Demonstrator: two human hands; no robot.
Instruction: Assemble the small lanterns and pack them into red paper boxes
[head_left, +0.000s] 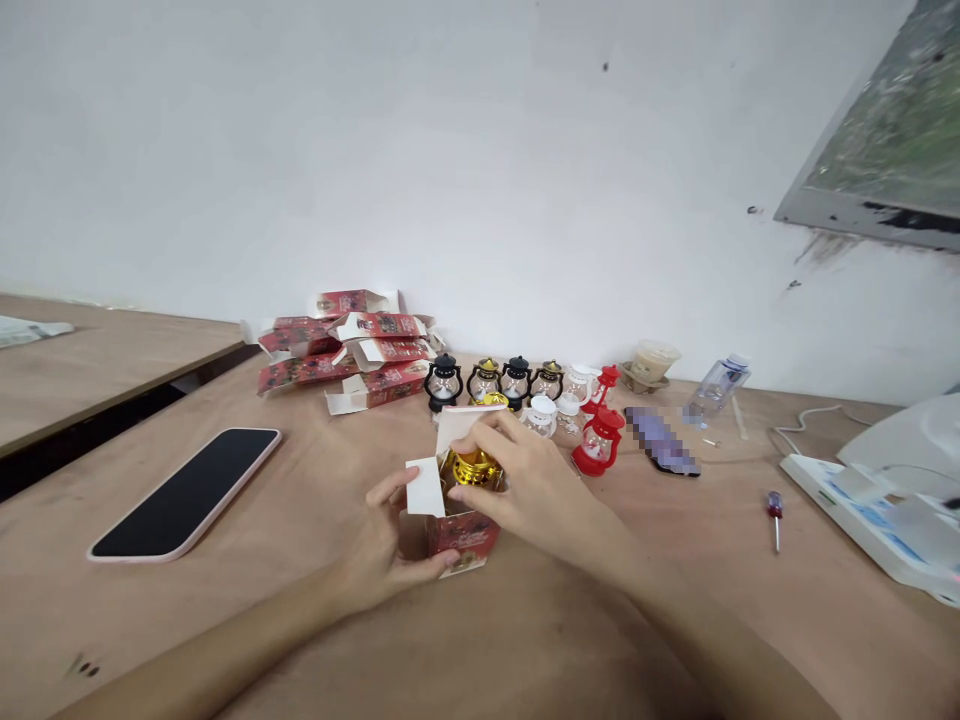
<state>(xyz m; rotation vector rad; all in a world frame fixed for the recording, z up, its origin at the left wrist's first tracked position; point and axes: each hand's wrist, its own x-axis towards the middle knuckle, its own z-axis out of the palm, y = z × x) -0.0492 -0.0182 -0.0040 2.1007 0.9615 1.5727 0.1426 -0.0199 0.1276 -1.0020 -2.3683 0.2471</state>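
Lantern (474, 470), gold, pinched by the right hand (521, 475) in the open red box (466, 540), could snag if the white flap (426, 488), held with the box by the left hand (381, 545), folds inward.

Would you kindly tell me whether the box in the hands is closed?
No, the box is open, a gold lantern showing at its mouth.
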